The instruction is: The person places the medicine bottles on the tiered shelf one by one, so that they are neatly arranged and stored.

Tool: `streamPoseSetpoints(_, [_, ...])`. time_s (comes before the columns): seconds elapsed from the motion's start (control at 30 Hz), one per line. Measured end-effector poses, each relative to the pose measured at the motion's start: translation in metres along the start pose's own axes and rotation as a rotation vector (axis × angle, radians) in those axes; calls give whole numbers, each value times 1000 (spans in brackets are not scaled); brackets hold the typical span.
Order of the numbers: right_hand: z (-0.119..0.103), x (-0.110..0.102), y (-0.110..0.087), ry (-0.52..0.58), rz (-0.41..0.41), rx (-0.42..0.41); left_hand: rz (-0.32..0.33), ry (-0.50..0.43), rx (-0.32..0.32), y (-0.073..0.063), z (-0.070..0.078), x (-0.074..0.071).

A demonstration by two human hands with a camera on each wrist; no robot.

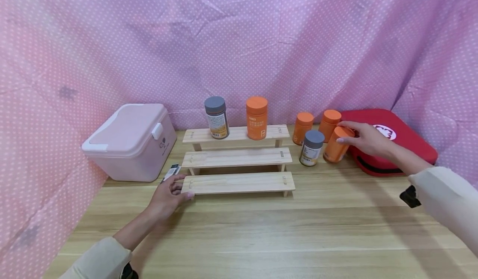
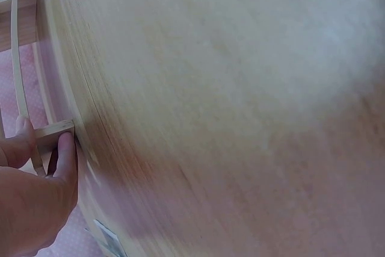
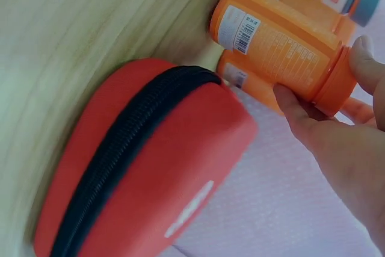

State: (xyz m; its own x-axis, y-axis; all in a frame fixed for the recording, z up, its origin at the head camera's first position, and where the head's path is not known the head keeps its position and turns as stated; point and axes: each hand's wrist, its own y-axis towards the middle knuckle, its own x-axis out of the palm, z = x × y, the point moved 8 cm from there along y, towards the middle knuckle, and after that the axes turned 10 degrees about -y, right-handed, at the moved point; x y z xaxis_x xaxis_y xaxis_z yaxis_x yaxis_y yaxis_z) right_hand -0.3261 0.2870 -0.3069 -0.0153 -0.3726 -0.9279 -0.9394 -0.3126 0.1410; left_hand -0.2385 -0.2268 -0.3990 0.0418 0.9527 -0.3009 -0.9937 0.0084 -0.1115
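My left hand [image 1: 167, 197] grips the left end of the lowest step of a three-tier wooden display rack [image 1: 239, 183]. In the left wrist view, thumb and fingers pinch the step's end [image 2: 55, 129]. My right hand [image 1: 367, 140] holds an orange bottle [image 1: 335, 149] by its cap, slightly tilted, beside the red case. The right wrist view shows that bottle's label side, with thumb and fingers around the orange cap [image 3: 335, 82]. On the rack's top step stand a grey-capped bottle [image 1: 217, 119] and another orange bottle [image 1: 257, 119].
Right of the rack stand a grey-capped bottle [image 1: 311, 148] and two orange bottles, one nearer the rack [image 1: 302, 129] and one behind the held bottle [image 1: 328, 125]. A red zipped case [image 1: 407, 142] lies at right. A pink lidded box [image 1: 130, 142] stands left, near a small packet [image 1: 171, 172].
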Motion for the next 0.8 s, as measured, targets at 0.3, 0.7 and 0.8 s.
streamPoseSetpoints(0.3, [-30,-24,-30,-109,61,-93,5,7,7,2,0,0])
streamPoseSetpoints(0.7, [-71,-50,-58,-82,179,-172,-7,14,-3,2,0,2])
streamPoseSetpoints(0.8, [-90,-54,-61,-74,202,-257,-5,18,-2,2,0,2])
